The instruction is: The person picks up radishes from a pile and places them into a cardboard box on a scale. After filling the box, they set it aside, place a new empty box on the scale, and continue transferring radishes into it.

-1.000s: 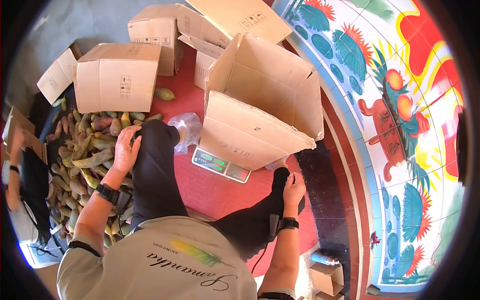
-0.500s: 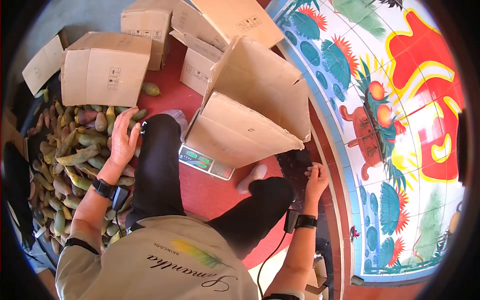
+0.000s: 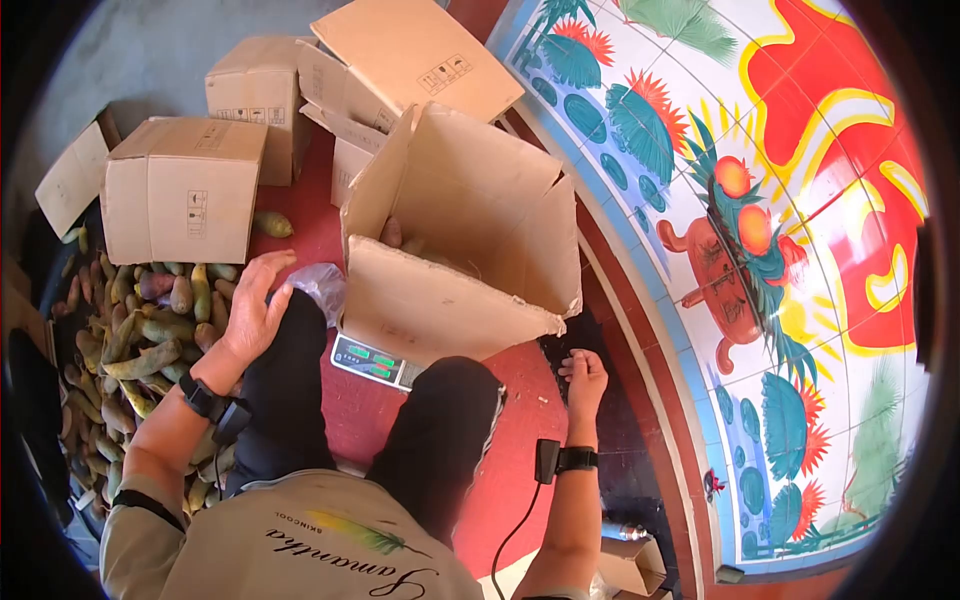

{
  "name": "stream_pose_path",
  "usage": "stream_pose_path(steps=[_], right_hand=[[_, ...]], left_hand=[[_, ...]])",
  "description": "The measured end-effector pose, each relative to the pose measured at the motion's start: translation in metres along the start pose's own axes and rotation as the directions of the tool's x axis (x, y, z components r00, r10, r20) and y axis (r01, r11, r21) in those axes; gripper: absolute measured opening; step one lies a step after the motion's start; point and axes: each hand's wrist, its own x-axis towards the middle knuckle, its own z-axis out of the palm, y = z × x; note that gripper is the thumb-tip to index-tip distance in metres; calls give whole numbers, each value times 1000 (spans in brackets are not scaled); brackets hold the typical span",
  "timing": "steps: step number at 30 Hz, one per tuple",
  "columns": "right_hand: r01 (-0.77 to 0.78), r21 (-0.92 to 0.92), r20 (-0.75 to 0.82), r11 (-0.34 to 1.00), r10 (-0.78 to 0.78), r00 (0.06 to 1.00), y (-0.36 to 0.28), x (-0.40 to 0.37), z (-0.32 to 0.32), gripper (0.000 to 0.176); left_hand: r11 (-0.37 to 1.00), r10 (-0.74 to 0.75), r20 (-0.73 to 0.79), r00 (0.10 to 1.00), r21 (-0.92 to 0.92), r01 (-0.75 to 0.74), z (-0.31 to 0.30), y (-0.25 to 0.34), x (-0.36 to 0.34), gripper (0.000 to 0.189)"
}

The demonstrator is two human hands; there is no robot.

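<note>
I worry first about the open carton (image 3: 440, 305), which sits on the scale (image 3: 366, 358) with the lit display poking out in front; the right knee (image 3: 445, 385) looks close to its near wall, so a nudge there could skew the carton or upset the reading; its rim looks torn at the far right corner, which might give way if gripped; the plastic bag (image 3: 322, 290) beside it could slip underfoot; a few vegetables (image 3: 392, 233) show inside, toward the left end, though the near wall hides much of the bottom from me. My left hand (image 3: 256, 315) has its back up, fingers loosely spread, thumb apart, over or on the left knee (image 3: 302, 330), I cannot tell which; it holds nothing visible, and the heap of vegetables (image 3: 150, 345) lies to its left; my right hand (image 3: 583, 382) is beyond the right knee, fingers curled narrow; I cannot tell whether they pinch anything.
</note>
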Motion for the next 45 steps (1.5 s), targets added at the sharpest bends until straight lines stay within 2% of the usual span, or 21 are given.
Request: stream_pose_path(steps=[5, 6, 9, 10, 11, 13, 14, 15, 23, 30, 33, 35, 37, 38, 39, 40, 41, 43, 44, 45], right_hand=[[-46, 44, 59, 998, 44, 997, 31, 27, 22, 14], [-53, 119, 85, 991, 43, 995, 33, 31, 27, 13], [1, 41, 118, 999, -6, 993, 32, 42, 36, 13], [-140, 114, 139, 984, 123, 983, 20, 43, 41, 15], [-141, 116, 151, 983, 123, 981, 29, 49, 43, 15], [-123, 177, 219, 976, 83, 972, 35, 56, 49, 21], [-99, 286, 168, 953, 52, 984, 38, 56, 53, 28], [-75, 344, 147, 936, 25, 989, 29, 59, 61, 28], [22, 301, 192, 953, -83, 978, 22, 84, 88, 25], [94, 249, 178, 964, -141, 974, 6, 78, 84, 22], [168, 177, 150, 970, -196, 969, -12, 70, 71, 21], [197, 151, 135, 969, -218, 967, -27, 66, 64, 21], [-128, 356, 222, 926, 49, 974, -41, 69, 55, 24], [-84, 208, 211, 974, 39, 977, -44, 75, 53, 38], [-79, 205, 208, 976, 36, 977, -54, 76, 55, 38], [-29, 180, 192, 983, -6, 981, -68, 76, 57, 39], [22, 155, 177, 988, -50, 983, -78, 77, 60, 39], [15, 123, 187, 992, -38, 982, -87, 82, 62, 40], [-38, 169, 221, 985, 0, 975, -92, 83, 65, 36], [-93, 212, 256, 973, 36, 966, -96, 84, 66, 34]], left_hand=[[1000, -4, 39, 999, 30, 3, 26, 2, 4, 35], [999, -5, 38, 999, 44, 3, 31, 3, 4, 38], [997, -10, 55, 998, 82, 5, 41, 7, 3, 42], [995, -2, 70, 998, 98, -5, 43, 8, 4, 43], [994, -10, 67, 998, 107, 3, 44, 8, 5, 43], [987, 7, 103, 995, 157, -24, 43, 7, 6, 44], [986, -5, 102, 995, 164, -12, 43, 7, 7, 44], [985, -19, 101, 995, 171, 2, 43, 7, 7, 44], [978, -72, 156, 985, 206, 39, 51, 11, 5, 44], [996, -77, 184, 980, 66, 66, 55, 12, 5, 44], [996, -92, 129, 987, 29, 89, 57, 4, 13, 43], [982, -160, 53, 986, -89, 165, 58, -1, 26, 43], [993, -103, -4, 995, -53, 103, 53, 3, 46, 40], [979, -145, 26, 989, -138, 148, 48, 6, 57, 38], [956, -185, 60, 981, -220, 194, 46, 8, 67, 37], [934, -174, -23, 985, -320, 157, 52, 4, 75, 36], [933, -173, -27, 984, -325, 155, 53, 1, 82, 36], [894, -202, 41, 979, -400, 201, 52, -4, 95, 35], [854, -256, 84, 963, -447, 266, 53, -3, 101, 36], [853, -256, 78, 963, -449, 264, 53, -1, 107, 36]])
